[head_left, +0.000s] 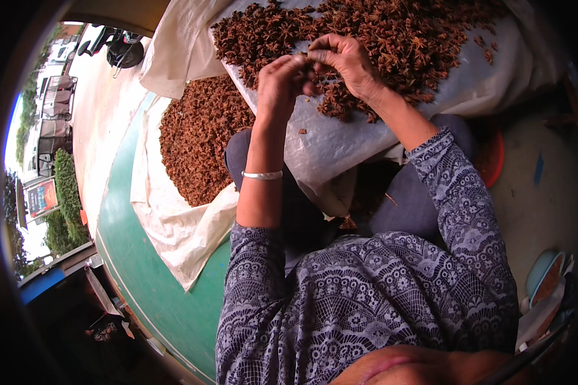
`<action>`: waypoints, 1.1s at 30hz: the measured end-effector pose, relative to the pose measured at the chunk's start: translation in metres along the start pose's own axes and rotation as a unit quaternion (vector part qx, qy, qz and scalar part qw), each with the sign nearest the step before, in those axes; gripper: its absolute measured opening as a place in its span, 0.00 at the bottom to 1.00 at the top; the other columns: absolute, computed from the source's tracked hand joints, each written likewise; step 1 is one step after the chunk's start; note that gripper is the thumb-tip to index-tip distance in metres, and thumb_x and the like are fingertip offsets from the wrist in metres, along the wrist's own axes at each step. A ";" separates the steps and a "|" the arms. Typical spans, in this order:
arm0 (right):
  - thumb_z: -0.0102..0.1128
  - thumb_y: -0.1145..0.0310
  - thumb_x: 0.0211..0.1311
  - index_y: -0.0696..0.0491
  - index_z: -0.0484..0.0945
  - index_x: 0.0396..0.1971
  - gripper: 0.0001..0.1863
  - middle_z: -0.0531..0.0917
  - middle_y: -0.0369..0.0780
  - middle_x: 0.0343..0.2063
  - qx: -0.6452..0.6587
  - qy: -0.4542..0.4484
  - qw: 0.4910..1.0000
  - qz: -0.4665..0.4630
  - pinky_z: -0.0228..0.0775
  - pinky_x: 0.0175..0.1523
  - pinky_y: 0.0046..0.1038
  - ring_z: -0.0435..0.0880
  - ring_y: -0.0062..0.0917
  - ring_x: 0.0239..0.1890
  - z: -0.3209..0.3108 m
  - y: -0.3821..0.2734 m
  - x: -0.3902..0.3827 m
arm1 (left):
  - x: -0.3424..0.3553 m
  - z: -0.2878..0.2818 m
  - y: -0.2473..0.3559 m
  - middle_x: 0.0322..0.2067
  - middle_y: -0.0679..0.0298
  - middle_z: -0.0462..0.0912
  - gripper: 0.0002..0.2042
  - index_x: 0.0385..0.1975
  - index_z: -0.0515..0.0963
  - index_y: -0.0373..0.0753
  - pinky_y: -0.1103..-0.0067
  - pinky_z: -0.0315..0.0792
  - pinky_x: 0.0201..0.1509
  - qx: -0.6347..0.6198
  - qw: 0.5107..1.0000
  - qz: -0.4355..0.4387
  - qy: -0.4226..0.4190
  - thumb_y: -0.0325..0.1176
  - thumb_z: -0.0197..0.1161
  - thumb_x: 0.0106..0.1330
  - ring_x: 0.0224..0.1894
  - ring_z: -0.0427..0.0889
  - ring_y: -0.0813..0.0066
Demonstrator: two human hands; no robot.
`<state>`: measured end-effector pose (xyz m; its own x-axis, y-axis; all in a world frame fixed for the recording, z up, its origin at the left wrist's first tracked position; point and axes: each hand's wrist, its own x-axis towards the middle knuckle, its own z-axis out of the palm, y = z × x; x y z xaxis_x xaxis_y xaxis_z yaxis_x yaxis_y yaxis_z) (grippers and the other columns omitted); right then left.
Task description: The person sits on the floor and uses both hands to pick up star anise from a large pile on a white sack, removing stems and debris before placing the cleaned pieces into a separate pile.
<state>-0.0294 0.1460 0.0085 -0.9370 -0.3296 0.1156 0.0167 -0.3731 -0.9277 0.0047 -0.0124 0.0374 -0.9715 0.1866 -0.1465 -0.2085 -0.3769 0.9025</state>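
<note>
Brown star anise (398, 38) lies heaped on a pale plastic sheet (340, 138) in front of me. Over the near left part of this heap, my left hand (282, 82) and my right hand (348, 64) meet at the fingertips. Both hands are closed in a pinch. Between them is something small and dark, too small to make out. A bracelet circles my left wrist. One loose reddish-brown piece (302, 131) rests on the sheet below my hands.
Left of my knees, a second brown heap (202, 138) sits on a white cloth (167, 240) over green floor (135, 269). To the right are a red basin rim (496, 157) and a light blue container (541, 273). Parked vehicles stand outside at far left.
</note>
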 end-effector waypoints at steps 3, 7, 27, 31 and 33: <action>0.61 0.70 0.57 0.57 0.78 0.33 0.08 0.81 0.38 0.23 0.183 -0.179 0.964 0.065 0.77 0.29 0.18 0.81 0.18 0.22 -0.014 -0.025 0.000 | -0.001 -0.012 -0.002 0.29 0.56 0.78 0.10 0.40 0.73 0.27 0.75 0.79 0.34 0.007 0.979 0.084 0.188 0.27 0.55 0.63 0.25 0.79 0.69; 0.62 0.61 0.56 0.60 0.78 0.42 0.19 0.84 0.44 0.30 -0.059 -0.442 0.869 0.213 0.77 0.27 0.19 0.84 0.22 0.25 -0.028 -0.077 -0.021 | -0.017 -0.021 -0.020 0.36 0.62 0.80 0.09 0.34 0.81 0.46 0.69 0.68 0.48 0.700 0.669 0.189 0.166 0.27 0.66 0.52 0.39 0.78 0.69; 0.51 0.71 0.46 0.56 0.70 0.10 0.10 0.71 0.38 0.10 -0.126 -0.175 0.971 0.101 0.61 0.19 0.25 0.71 0.21 0.14 0.013 -0.001 -0.029 | -0.049 0.000 -0.012 0.16 0.61 0.71 0.05 0.21 0.69 0.40 0.71 0.67 0.31 0.718 0.572 0.391 0.065 0.26 0.58 0.53 0.18 0.71 0.68; 0.61 0.71 0.49 0.60 0.81 0.22 0.07 0.79 0.37 0.15 -0.053 -0.478 0.844 0.238 0.67 0.23 0.19 0.75 0.16 0.17 0.031 -0.012 -0.059 | -0.022 -0.039 -0.009 0.23 0.64 0.75 0.01 0.26 0.71 0.40 0.70 0.63 0.36 0.804 0.526 0.212 0.177 0.26 0.55 0.56 0.24 0.73 0.69; 0.64 0.66 0.52 0.59 0.82 0.27 0.11 0.81 0.37 0.19 -0.102 -0.592 0.696 0.394 0.72 0.28 0.20 0.80 0.17 0.22 0.028 -0.033 -0.064 | -0.019 -0.034 -0.008 0.31 0.62 0.78 0.09 0.38 0.75 0.39 0.69 0.63 0.39 0.806 0.520 0.213 0.186 0.30 0.59 0.57 0.31 0.76 0.67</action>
<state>0.0394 0.1550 0.0419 0.2801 -0.8907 -0.3580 0.1989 0.4186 -0.8861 0.0208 -0.0441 0.0192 -0.9078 0.0954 0.4085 0.1083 0.9941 0.0085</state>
